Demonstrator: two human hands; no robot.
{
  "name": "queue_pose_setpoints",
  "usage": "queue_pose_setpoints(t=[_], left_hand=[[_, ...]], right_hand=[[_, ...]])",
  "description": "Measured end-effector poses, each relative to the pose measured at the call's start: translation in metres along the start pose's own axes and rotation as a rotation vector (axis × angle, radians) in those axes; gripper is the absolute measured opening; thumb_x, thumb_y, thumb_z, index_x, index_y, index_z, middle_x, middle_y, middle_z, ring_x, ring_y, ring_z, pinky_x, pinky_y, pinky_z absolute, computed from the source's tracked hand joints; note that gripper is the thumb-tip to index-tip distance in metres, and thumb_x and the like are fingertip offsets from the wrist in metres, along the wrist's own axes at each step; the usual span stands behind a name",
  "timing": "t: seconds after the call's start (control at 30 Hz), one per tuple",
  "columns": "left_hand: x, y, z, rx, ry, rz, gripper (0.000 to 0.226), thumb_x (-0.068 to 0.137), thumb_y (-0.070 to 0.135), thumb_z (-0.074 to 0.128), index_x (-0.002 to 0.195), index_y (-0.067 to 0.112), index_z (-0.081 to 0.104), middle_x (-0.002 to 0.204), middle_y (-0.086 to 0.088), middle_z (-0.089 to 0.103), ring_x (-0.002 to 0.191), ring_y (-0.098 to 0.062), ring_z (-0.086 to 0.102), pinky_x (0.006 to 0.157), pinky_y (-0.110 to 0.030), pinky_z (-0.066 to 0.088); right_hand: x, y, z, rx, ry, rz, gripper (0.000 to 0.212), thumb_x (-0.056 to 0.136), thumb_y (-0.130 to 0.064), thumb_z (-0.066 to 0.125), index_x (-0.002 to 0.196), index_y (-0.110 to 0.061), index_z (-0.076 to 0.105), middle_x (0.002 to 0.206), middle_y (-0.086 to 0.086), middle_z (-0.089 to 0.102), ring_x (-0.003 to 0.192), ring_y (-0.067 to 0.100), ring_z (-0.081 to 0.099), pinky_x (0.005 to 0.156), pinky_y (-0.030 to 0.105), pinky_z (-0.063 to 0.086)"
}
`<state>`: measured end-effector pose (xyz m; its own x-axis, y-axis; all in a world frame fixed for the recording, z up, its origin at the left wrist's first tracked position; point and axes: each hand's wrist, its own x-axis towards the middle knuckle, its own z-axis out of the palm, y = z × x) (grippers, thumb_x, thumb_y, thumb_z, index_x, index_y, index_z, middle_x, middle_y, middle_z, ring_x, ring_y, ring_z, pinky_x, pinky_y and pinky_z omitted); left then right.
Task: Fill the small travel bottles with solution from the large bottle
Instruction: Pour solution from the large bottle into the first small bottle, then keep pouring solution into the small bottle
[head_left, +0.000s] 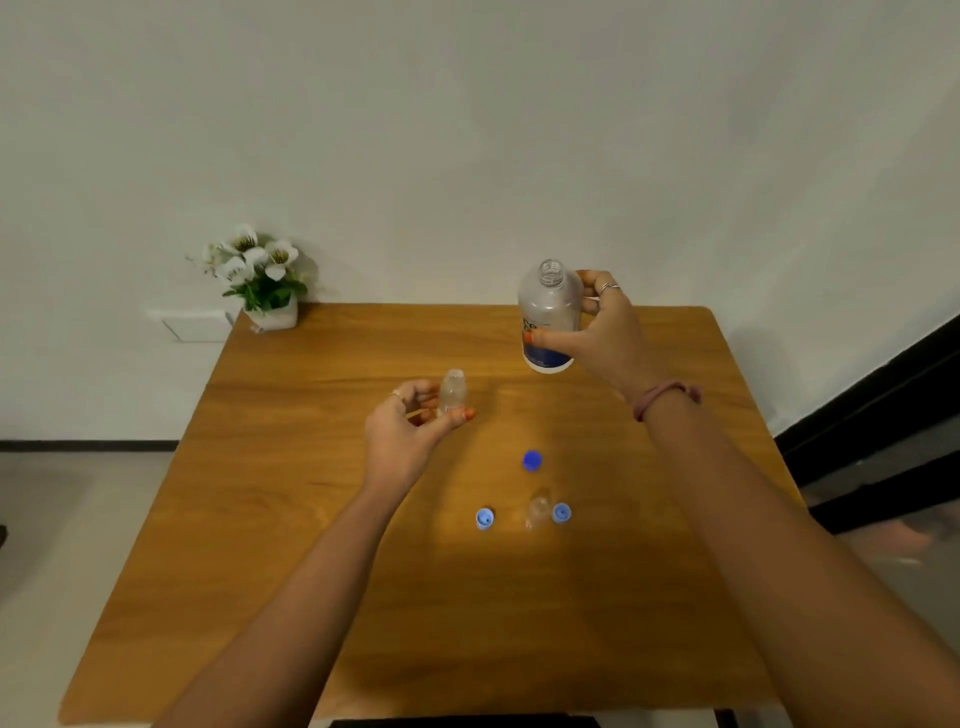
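My right hand (597, 338) grips the large clear bottle (548, 312), which has a blue label and no cap, and holds it upright above the far right of the wooden table (311, 519). My left hand (402, 426) holds a small clear travel bottle (453, 392) upright, uncapped, left of the large one. A second small clear bottle (537, 512) stands uncapped on the table nearer to me. Three blue caps lie loose: a dark one (532, 460), a light one (561, 513) beside the standing bottle, and another light one (484, 518) to its left.
A white pot of artificial white flowers (260, 275) stands at the table's far left corner against the wall. The table's right edge runs next to a dark baseboard and grey floor.
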<state>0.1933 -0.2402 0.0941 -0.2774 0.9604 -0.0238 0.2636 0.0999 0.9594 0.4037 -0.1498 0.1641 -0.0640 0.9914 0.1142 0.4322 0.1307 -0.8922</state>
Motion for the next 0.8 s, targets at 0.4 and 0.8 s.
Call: queue_pose_setpoints(t=[0.4, 0.8], left_hand=[[-0.049, -0.114, 0.029, 0.195, -0.063, -0.237, 0.034, 0.065, 0.019, 0.086, 0.089, 0.015, 0.062, 0.087, 0.006, 0.065, 0.081, -0.001, 0.058, 0.068, -0.003, 0.042], [-0.06, -0.126, 0.03, 0.151, -0.048, -0.274, 0.047, 0.067, 0.025, 0.085, 0.102, 0.025, 0.054, 0.1, 0.005, 0.065, 0.098, -0.014, 0.065, 0.084, -0.027, 0.054]], right_hand=[[-0.021, 0.077, 0.018, -0.039, -0.083, 0.103, 0.079, 0.059, -0.03, 0.086, 0.124, -0.019, 0.042, 0.119, -0.006, 0.05, 0.109, 0.01, 0.051, 0.078, 0.013, 0.046], [-0.028, 0.098, 0.015, -0.031, -0.085, 0.089, 0.075, 0.058, -0.027, 0.087, 0.12, -0.019, 0.045, 0.115, -0.008, 0.052, 0.11, 0.014, 0.054, 0.087, 0.029, 0.053]])
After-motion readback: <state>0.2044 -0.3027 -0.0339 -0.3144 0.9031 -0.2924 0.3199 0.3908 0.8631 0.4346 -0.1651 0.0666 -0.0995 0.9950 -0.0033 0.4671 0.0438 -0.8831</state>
